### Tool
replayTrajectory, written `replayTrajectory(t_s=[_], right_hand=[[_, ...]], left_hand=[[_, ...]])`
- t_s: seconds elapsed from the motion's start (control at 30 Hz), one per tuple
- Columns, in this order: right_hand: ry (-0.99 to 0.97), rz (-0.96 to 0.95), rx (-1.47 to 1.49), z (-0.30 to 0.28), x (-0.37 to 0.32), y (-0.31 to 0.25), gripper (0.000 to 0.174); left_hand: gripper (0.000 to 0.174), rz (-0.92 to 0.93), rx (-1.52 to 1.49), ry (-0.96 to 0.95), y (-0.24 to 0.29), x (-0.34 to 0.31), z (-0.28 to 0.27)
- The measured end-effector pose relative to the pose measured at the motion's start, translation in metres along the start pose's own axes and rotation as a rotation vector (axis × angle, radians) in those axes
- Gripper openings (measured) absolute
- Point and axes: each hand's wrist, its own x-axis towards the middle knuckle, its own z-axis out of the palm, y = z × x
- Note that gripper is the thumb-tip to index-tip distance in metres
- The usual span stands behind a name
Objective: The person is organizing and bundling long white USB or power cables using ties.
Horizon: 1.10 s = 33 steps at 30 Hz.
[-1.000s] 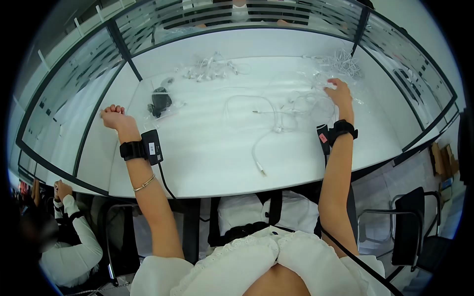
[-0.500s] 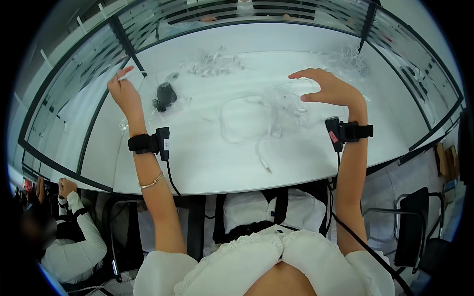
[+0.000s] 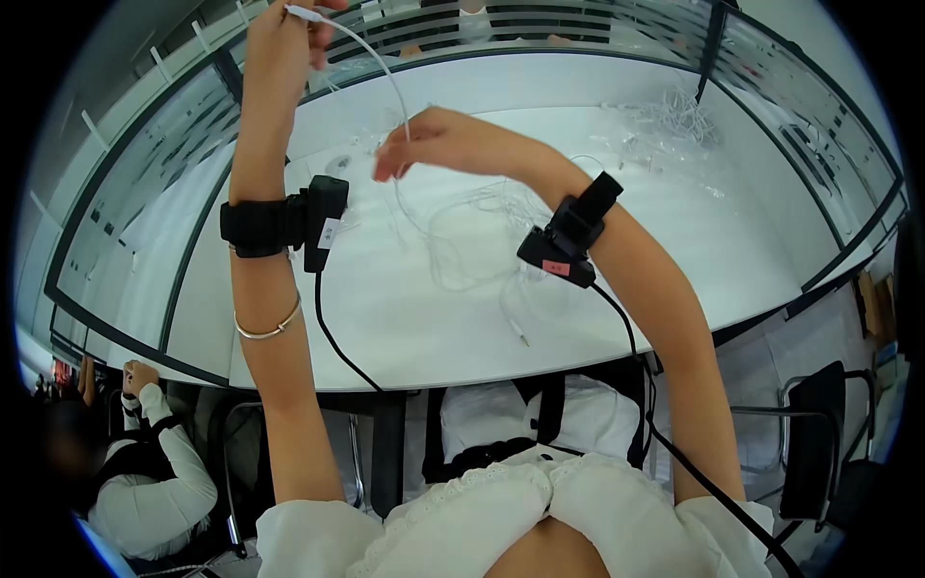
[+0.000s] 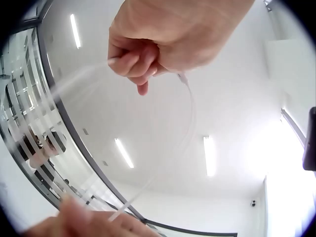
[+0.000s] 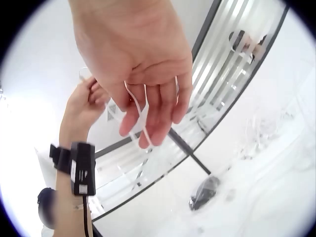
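My left hand (image 3: 279,58) is raised high at the far left, above the partition's top edge in the head view. Its curled fingers grip a white cable (image 3: 388,77) near a thin white end piece. In the left wrist view the cable (image 4: 191,111) hangs in a curve from this hand. My right hand (image 3: 443,143) is over the back left of the desk, palm toward its wrist camera. Its fingers (image 5: 160,106) are loosely extended, and the cable runs across their palm side. Lower down, the cable trails toward a loose tangle of white cables (image 3: 462,279) on the desk.
White desk (image 3: 385,337) with a dark-framed glass partition (image 3: 462,48) around it. More white cables (image 3: 679,116) lie heaped at the back right. A dark bagged object (image 5: 203,192) lies at the left. Another person (image 3: 154,453) sits at the lower left.
My left hand has risen up and forward with the white cable, drawing a length of it off the desk. My right hand has swept left from the right side to the cable.
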Motion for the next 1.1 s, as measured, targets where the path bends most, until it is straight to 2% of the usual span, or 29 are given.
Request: replayTrajectory(t_s=[0.03,0.1,0.17,0.23,0.3,0.4,0.5,0.53,0.63,0.67,0.8,0.87,0.9,0.93,0.97,1.03,1.1], right_hand=[[0.118,0.054,-0.018,-0.004,-0.002,-0.009,0.045],[0.175,0.217,-0.015,-0.046,-0.005,-0.022,0.031],[0.301,0.032,0.171,-0.113,-0.026,-0.03,0.03],[0.431,-0.15,0.358,-0.16,-0.047,-0.047,0.033],[0.836,-0.03,0.159,-0.136,-0.063,-0.101,0.041],[0.786,0.012,0.157,-0.165,-0.088,-0.114,0.038],[0.739,-0.019,0.083,-0.197,-0.11,-0.116,0.038],[0.722,0.027,0.194,-0.208,-0.119,-0.119,0.035],[0.874,0.059,0.054,-0.224,-0.142,-0.124,0.032],[0.842,0.093,0.045,-0.227,-0.149,-0.123,0.03],[0.699,0.243,0.041,-0.227,-0.163,-0.125,0.026],[0.61,0.33,0.092,-0.208,-0.159,-0.129,0.026],[0.565,0.455,-0.149,-0.207,-0.152,-0.131,0.027],[0.457,0.454,-0.167,-0.198,-0.145,-0.133,0.028],[0.349,0.452,-0.186,-0.187,-0.139,-0.136,0.029],[0.251,0.446,-0.156,-0.164,-0.123,-0.143,0.028],[0.177,0.361,-0.064,-0.153,-0.104,-0.146,0.027]], left_hand=[[0.037,-0.057,-0.023,0.009,0.0,0.002,-0.004],[0.034,-0.014,0.02,0.127,0.004,-0.006,-0.007],[0.033,0.014,0.084,0.185,0.012,-0.019,-0.013],[0.035,-0.067,0.219,0.117,0.003,-0.025,-0.026],[0.037,-0.113,0.271,0.095,-0.012,-0.03,-0.042],[0.042,-0.168,0.24,0.155,-0.024,-0.035,-0.054],[0.045,-0.29,0.179,-0.017,-0.024,-0.043,-0.07],[0.048,-0.301,0.176,-0.062,-0.02,-0.051,-0.071],[0.049,-0.426,0.214,-0.136,-0.021,-0.071,-0.092],[0.049,-0.463,0.213,-0.18,-0.021,-0.075,-0.094],[0.049,-0.331,-0.097,-0.482,-0.041,-0.093,-0.113],[0.049,-0.302,-0.331,-0.473,-0.04,-0.103,-0.099],[0.049,-0.287,-0.448,-0.469,-0.037,-0.105,-0.091],[0.047,-0.274,-0.55,-0.528,-0.035,-0.101,-0.086],[0.043,-0.273,-0.652,-0.462,-0.033,-0.094,-0.078],[0.039,-0.274,-0.852,-0.324,-0.029,-0.081,-0.058],[0.037,-0.236,-0.887,-0.226,-0.027,-0.074,-0.037]])
